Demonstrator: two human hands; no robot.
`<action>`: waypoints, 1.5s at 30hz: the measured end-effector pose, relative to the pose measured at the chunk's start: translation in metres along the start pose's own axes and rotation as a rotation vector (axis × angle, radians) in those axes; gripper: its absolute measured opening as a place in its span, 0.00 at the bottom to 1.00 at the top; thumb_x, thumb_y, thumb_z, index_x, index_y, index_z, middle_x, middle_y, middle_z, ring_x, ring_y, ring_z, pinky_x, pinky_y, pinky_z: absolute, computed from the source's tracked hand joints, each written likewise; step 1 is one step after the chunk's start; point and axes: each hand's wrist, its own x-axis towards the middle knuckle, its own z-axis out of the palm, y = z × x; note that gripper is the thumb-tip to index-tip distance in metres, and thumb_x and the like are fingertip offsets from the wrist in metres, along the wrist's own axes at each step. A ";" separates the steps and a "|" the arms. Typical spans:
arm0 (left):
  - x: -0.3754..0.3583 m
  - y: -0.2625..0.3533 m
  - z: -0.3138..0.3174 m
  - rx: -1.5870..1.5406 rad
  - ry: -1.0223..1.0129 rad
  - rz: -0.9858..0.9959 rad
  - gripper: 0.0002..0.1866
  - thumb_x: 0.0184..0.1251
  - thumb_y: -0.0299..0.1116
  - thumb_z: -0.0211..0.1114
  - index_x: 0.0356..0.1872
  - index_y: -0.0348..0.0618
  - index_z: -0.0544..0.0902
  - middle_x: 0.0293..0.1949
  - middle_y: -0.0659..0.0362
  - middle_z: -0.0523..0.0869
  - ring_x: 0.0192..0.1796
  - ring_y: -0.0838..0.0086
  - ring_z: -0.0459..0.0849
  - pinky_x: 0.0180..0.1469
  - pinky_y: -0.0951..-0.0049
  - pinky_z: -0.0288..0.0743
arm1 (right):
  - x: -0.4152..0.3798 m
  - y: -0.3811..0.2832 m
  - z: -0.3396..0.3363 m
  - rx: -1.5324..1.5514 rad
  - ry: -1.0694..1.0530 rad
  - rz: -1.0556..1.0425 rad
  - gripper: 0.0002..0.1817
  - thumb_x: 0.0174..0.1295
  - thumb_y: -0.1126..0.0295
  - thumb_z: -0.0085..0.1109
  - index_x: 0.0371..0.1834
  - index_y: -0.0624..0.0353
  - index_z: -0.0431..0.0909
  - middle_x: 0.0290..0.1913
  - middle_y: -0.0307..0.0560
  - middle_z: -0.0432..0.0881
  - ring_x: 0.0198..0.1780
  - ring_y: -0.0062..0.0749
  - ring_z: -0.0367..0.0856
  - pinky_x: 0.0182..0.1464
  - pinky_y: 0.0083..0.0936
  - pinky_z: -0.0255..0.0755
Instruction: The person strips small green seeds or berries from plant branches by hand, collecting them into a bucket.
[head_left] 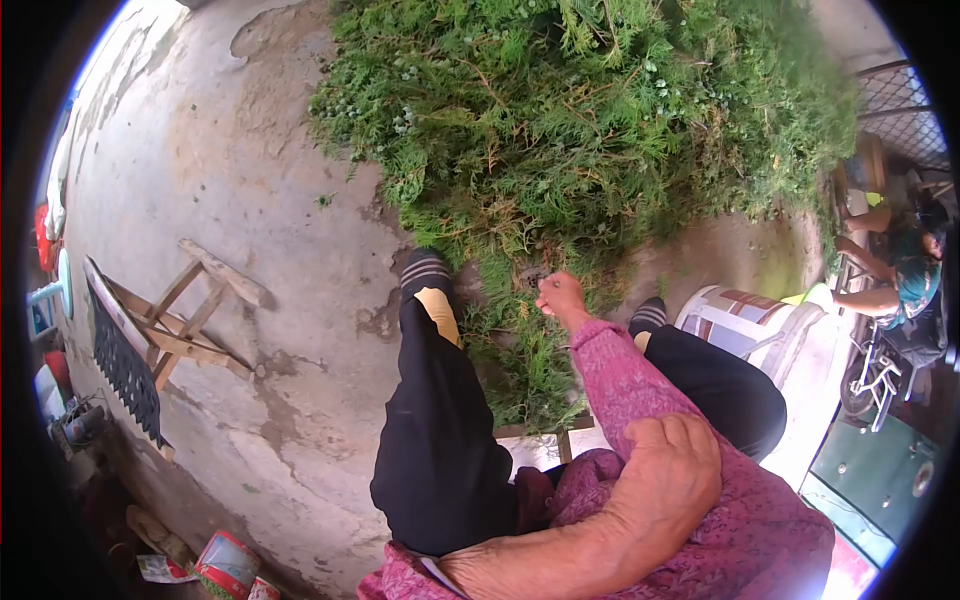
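My left hand (680, 450) reaches across my body, its fingers wrapped round the pink patterned sleeve (650, 385) of my right arm. The left forearm is bare. My right hand (561, 298) is stretched forward between my feet, with fingers curled closed over the near edge of a large heap of green conifer branches (560, 130). What the right fingers hold, if anything, is too small to make out. Loose green sprigs (520, 365) lie between my legs, below the right hand. Pale bluish cones or berries dot the heap.
A white bucket (740, 320) stands by my right knee. At left an upturned wooden stool (180, 330) lies on the cracked concrete floor (250, 170). On the right another person (900, 270) sits near a small bicycle (872, 385). A red-and-white container (228, 562) stands at lower left.
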 end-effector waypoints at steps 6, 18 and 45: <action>-0.002 0.004 -0.001 -0.017 -0.069 0.025 0.14 0.53 0.33 0.53 0.35 0.32 0.78 0.29 0.53 0.76 0.32 0.64 0.75 0.34 0.60 0.68 | 0.002 0.027 -0.015 0.277 0.058 0.025 0.08 0.56 0.75 0.53 0.38 0.64 0.71 0.26 0.48 0.78 0.22 0.24 0.77 0.20 0.19 0.69; 0.002 -0.003 -0.005 0.024 -0.040 0.011 0.16 0.52 0.34 0.52 0.36 0.31 0.78 0.28 0.53 0.75 0.31 0.65 0.74 0.32 0.61 0.68 | 0.023 0.010 0.016 -0.473 0.115 -0.519 0.14 0.52 0.72 0.60 0.42 0.65 0.75 0.31 0.52 0.81 0.25 0.29 0.81 0.29 0.25 0.74; -0.011 0.016 -0.001 0.001 0.041 0.145 0.10 0.49 0.32 0.55 0.30 0.38 0.79 0.26 0.56 0.76 0.29 0.66 0.75 0.30 0.63 0.68 | -0.050 -0.014 -0.048 1.057 -0.658 0.019 0.13 0.54 0.74 0.50 0.45 0.55 0.68 0.37 0.50 0.75 0.31 0.34 0.76 0.29 0.26 0.71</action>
